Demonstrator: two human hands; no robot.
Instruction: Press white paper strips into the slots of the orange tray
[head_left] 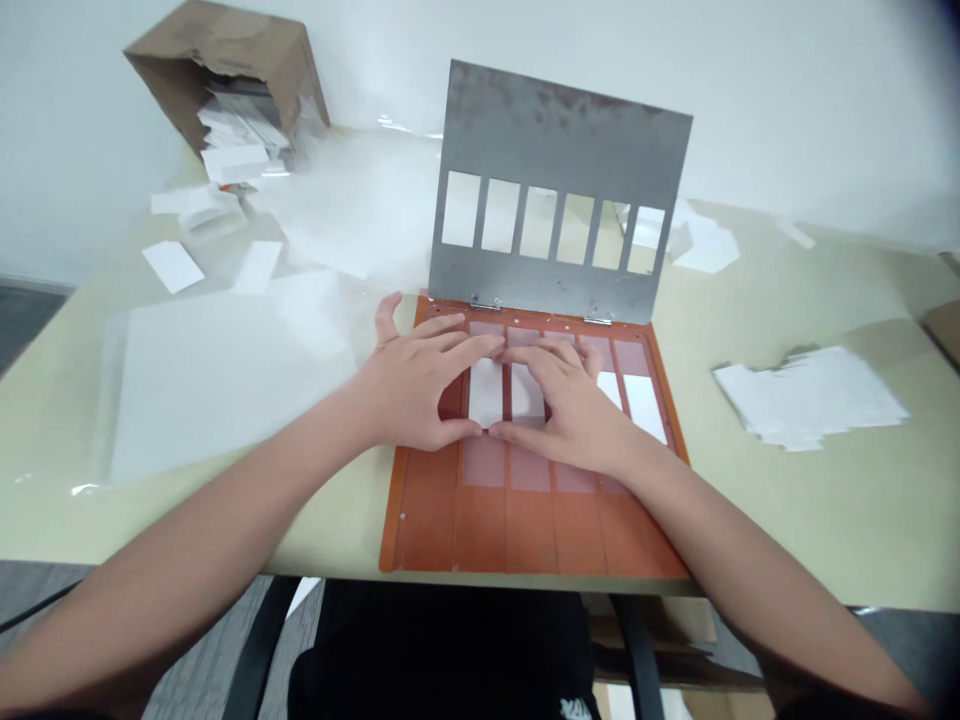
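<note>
The left hand [416,390] and the right hand [570,410] lie curved over the middle of an orange board [427,530], palms down and side by side, neither one clenched. The left hand sits over one white card [485,395] and the right over a second white card [527,393], in neighbouring lanes of the board. The fingertips [487,345] reach past the far ends of the cards and the thumbs lie near the close ends (whether they are gripping the cards or just resting on them, I can't tell). Two more white cards [643,408] lie in lanes to the right, just beyond the right hand. Along the board's far edge, a metal plate [559,130] with six rectangular windows stands on hinges, tilted slightly back. The board rests on a pale green table [840,520]. A loose pile of white cards [810,397] lies to the right of the board, well apart from it. To the left lies a large white sheet [225,385], and farther back a cardboard box [225,70] lies tipped on its side, with a spill of white cards [236,140] coming out of its mouth.
</note>
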